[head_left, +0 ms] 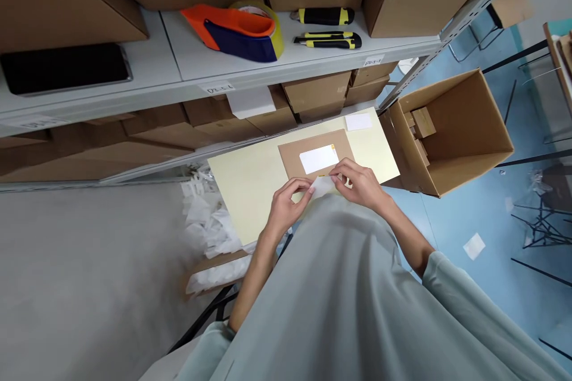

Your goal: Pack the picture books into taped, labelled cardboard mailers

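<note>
A flat brown cardboard parcel (313,149) with a white label (319,158) lies on a pale yellow tabletop (250,184). My left hand (288,205) and my right hand (360,181) meet at the parcel's near edge. Both pinch a small white slip of paper (322,186) between their fingertips. A second white slip (358,122) lies at the table's far right corner.
An open cardboard box (451,131) holding small brown packages stands right of the table. On the shelf above sit an orange tape dispenser (236,27), two yellow-black utility knives (328,27) and a black phone (65,68). A box of crumpled white paper scraps (210,232) stands at the left.
</note>
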Action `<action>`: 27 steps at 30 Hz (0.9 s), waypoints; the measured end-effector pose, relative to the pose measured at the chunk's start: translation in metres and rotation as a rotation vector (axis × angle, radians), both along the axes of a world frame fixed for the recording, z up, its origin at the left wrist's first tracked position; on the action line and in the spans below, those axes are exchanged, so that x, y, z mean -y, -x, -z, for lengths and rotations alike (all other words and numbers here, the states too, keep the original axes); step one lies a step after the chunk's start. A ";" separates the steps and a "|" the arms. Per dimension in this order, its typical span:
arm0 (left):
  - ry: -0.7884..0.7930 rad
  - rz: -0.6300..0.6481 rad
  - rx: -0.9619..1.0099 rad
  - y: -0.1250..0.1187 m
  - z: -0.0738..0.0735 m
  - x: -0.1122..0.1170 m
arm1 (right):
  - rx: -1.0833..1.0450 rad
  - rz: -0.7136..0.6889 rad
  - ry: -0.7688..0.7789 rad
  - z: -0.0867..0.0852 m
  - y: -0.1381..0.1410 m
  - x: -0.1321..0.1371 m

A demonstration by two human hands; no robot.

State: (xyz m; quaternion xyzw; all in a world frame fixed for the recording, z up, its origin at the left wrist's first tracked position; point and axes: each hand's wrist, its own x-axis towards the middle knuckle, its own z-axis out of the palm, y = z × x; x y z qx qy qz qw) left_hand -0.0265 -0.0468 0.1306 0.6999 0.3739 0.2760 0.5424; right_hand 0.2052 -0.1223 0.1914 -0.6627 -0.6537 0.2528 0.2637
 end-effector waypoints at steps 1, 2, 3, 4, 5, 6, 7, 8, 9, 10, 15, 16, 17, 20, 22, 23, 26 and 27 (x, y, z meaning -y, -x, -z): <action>0.010 -0.001 -0.007 -0.002 0.000 0.001 | -0.002 0.005 0.010 0.001 -0.002 0.002; 0.020 -0.003 -0.014 -0.004 0.001 0.002 | 0.010 0.010 0.022 0.002 -0.004 0.003; 0.030 -0.003 -0.022 -0.006 0.001 0.003 | 0.030 0.016 0.033 0.004 -0.006 0.004; 0.039 -0.001 -0.028 -0.008 0.001 0.004 | 0.050 0.021 0.042 0.005 -0.008 0.005; 0.048 0.002 -0.032 -0.010 0.001 0.004 | 0.067 0.026 0.047 0.007 -0.011 0.005; 0.056 0.005 -0.035 -0.012 0.001 0.005 | 0.079 0.028 0.047 0.009 -0.013 0.006; 0.062 0.007 -0.036 -0.014 0.001 0.005 | 0.087 0.026 0.046 0.011 -0.015 0.006; 0.064 0.008 -0.036 -0.015 0.001 0.005 | 0.093 0.021 0.045 0.013 -0.017 0.006; 0.064 0.011 -0.037 -0.017 0.001 0.005 | 0.099 0.014 0.043 0.015 -0.019 0.006; 0.061 0.013 -0.040 -0.018 0.000 0.005 | 0.106 0.006 0.042 0.017 -0.020 0.007; 0.051 -0.003 -0.063 -0.022 0.000 0.005 | 0.105 -0.010 0.024 0.020 -0.023 0.011; 0.055 -0.021 -0.070 -0.022 0.002 0.005 | 0.095 -0.012 0.022 0.020 -0.024 0.012; 0.064 -0.043 -0.075 -0.023 0.004 0.004 | 0.082 -0.014 0.025 0.020 -0.025 0.013; 0.123 -0.145 -0.063 -0.025 0.015 0.002 | 0.021 0.000 0.049 0.021 -0.030 0.014; 0.171 -0.220 -0.041 -0.025 0.025 -0.002 | -0.063 0.029 0.062 0.025 -0.037 0.011; 0.197 -0.251 -0.031 -0.025 0.030 -0.005 | -0.118 0.046 0.068 0.029 -0.041 0.008; 0.301 -0.314 0.020 -0.026 0.045 -0.015 | -0.286 0.094 0.106 0.050 -0.056 -0.005; 0.340 -0.333 0.044 -0.027 0.050 -0.020 | -0.332 0.107 0.127 0.059 -0.062 -0.012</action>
